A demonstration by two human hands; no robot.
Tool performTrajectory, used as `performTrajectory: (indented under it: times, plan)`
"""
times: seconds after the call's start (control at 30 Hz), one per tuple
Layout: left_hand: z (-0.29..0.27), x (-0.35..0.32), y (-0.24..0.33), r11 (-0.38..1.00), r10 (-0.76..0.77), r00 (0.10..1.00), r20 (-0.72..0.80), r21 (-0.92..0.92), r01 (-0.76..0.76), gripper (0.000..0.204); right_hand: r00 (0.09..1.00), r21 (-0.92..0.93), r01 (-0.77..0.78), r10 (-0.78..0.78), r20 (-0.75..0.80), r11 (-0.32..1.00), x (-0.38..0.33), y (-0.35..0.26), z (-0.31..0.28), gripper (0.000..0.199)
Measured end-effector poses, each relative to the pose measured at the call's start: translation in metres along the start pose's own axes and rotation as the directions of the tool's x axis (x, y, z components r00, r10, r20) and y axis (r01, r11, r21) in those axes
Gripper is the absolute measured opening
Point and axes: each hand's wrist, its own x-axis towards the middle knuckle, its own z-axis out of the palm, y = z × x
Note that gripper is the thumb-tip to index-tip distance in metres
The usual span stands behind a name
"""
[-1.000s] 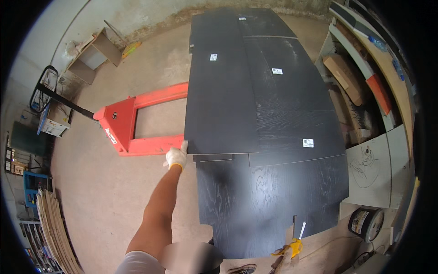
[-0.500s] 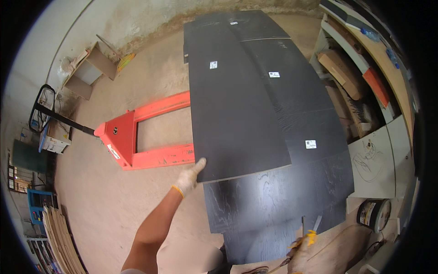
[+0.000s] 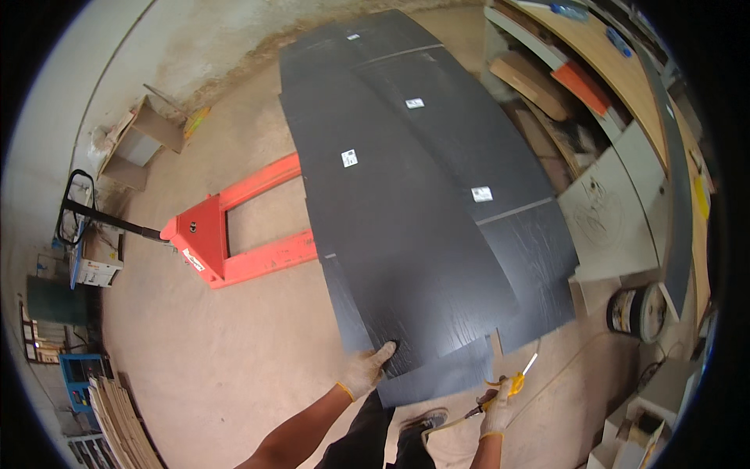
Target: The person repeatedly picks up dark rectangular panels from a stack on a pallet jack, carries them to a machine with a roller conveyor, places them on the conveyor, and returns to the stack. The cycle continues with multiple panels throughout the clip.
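A stack of large black wood-grain panels (image 3: 406, 227) lies across the red pallet jack (image 3: 234, 234), each panel with a small white label. My left hand (image 3: 367, 371), in a pale work glove, grips the near corner of the top black panel. My right hand (image 3: 496, 410), also gloved, holds a yellow-handled tool (image 3: 512, 383) with a thin white tip, just off the near right corner of the stack. My dark trousers and a shoe show below the panels.
The pallet jack's black handle (image 3: 86, 211) reaches left toward a small machine. A cardboard box (image 3: 144, 141) sits by the far wall. Shelves with boards (image 3: 562, 86) and a white cabinet (image 3: 617, 211) line the right side. A round drum (image 3: 637, 313) stands near it. Wood strips (image 3: 117, 422) lie lower left.
The top panel has slid toward me over the stack, with my left hand on its near corner. My right hand with the yellow tool has come more fully into view.
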Motion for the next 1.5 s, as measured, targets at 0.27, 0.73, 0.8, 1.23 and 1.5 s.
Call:
performTrajectory:
  times: [0.27,0.73,0.8,1.23,1.5]
  plan:
    - [0.097,-0.088,-0.088,0.957,0.143,0.867,0.478,0.158,-0.245,0.046,0.995,0.458,-0.102,0.087,0.054,0.883,-0.047,-0.03,-0.048,0.053]
    - [-0.083,0.121,0.092,0.907,0.258,0.959,-0.114,-0.314,-0.281,0.089,0.91,0.19,0.104,-0.016,-0.414,0.976,-0.165,-0.021,-0.214,0.056]
    - [-0.096,0.134,0.134,0.901,0.218,0.976,-0.024,-0.38,-0.21,0.08,0.853,0.206,0.169,-0.038,-0.521,0.964,-0.201,-0.035,-0.242,0.06]
    - [0.021,-0.091,0.211,0.852,0.503,0.821,0.27,-0.314,-0.419,0.075,0.336,0.312,0.236,0.224,-0.915,0.92,-0.386,-0.007,-0.339,0.02]
    - [0.196,-0.358,0.255,0.621,0.737,0.469,0.487,-0.215,-0.753,0.074,0.229,0.485,0.385,0.428,-0.874,0.785,-0.487,0.074,-0.374,0.025]
